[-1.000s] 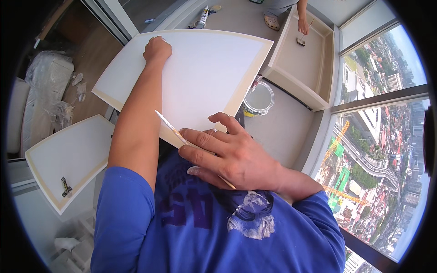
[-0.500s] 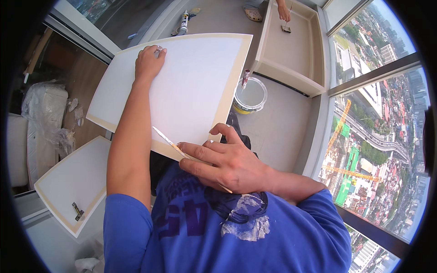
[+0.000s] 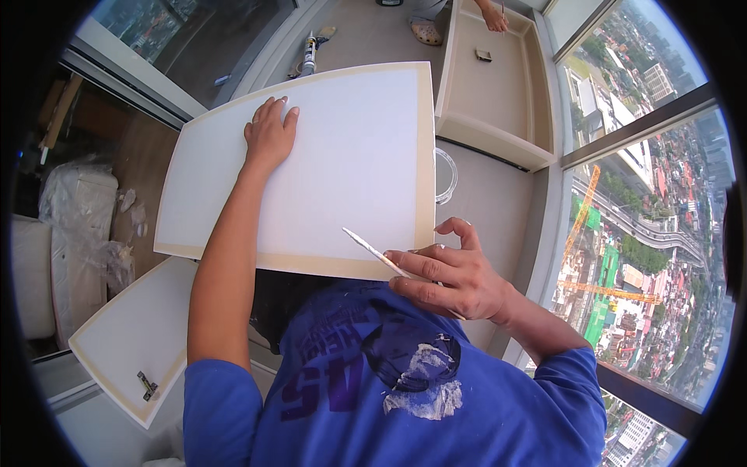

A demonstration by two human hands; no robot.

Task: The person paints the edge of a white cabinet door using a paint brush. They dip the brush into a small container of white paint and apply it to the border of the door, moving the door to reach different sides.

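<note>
A large white panel [image 3: 342,156] with a cream border lies in front of me, its near edge by my waist. My left hand [image 3: 270,136] rests on its far left part, fingers stretched out flat. My right hand [image 3: 459,272] is closed around a thin paintbrush [image 3: 366,246] with whitish paint along its tip, which points up and left over the panel's near edge. That hand is beside the panel's near right corner, its index finger raised and curled. I cannot tell whether the brush tip touches the panel. White smears mark my fingers.
A white-rimmed bucket [image 3: 446,176] is partly hidden behind the panel. A smaller bordered panel [image 3: 136,335] with a hinge-like metal piece [image 3: 147,386] lies lower left. Another person's hand [image 3: 494,17] is above a cream tray-like cabinet frame [image 3: 498,93]. A tube [image 3: 310,56] lies beyond; windows line the right.
The panel has turned slightly clockwise and covers more of the bucket. My right hand has moved right with the paintbrush. My left hand's fingers have flattened. The other person's hand has lifted away.
</note>
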